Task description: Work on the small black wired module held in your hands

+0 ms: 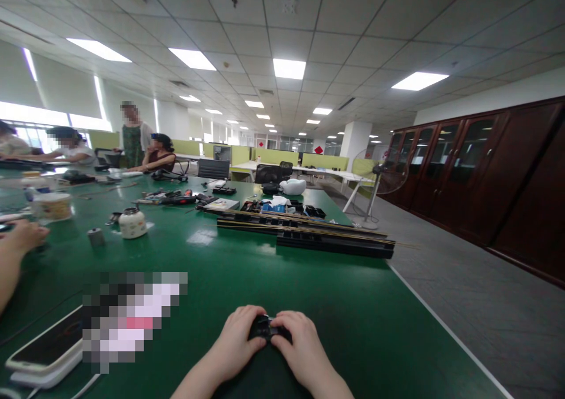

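Observation:
Both hands are closed around a small black part (263,327) with a shiny bit on top, low over the green table (212,305). My left hand (238,335) grips its left end, fingers curled on top and thumb at the near side. On the other end, my right hand (299,341) pinches it the same way, with the fingertips of both hands nearly meeting. Much of the part is hidden by the fingers, so its exact kind cannot be made out. To the left of my left hand lies a phone (48,337) beside a blurred-out patch.
Long black rails (335,246) with thin brass-coloured rods lie across the table ahead. A cream jar (132,223), a grey metal cylinder (95,237) and scattered tools (170,198) stand farther left. Another person's hand (24,237) is at the left edge. A standing fan (375,178) is beyond the table.

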Action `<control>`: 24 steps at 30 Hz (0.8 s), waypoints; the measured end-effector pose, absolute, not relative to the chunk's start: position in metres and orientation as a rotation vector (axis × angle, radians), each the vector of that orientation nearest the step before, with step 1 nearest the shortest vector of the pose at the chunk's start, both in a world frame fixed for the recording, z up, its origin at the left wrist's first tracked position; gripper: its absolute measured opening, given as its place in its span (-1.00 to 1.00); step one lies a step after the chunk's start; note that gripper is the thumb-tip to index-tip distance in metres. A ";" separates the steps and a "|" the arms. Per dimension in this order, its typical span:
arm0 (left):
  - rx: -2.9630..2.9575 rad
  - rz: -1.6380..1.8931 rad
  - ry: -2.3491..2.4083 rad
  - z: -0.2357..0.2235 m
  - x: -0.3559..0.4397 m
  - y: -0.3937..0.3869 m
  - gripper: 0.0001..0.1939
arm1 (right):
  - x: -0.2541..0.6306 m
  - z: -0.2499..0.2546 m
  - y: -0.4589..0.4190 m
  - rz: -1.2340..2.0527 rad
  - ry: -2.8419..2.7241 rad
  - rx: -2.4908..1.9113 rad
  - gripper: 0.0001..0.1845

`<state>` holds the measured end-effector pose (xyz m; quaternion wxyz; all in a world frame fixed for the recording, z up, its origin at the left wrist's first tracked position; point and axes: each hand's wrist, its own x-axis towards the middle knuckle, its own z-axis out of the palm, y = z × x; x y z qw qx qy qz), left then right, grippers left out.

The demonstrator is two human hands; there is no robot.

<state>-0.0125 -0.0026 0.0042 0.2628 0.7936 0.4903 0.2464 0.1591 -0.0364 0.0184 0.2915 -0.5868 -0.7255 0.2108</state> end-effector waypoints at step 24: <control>2.095 0.684 1.286 0.006 -0.011 -0.003 -0.65 | 0.161 0.017 -0.036 0.617 -1.950 -1.512 -0.76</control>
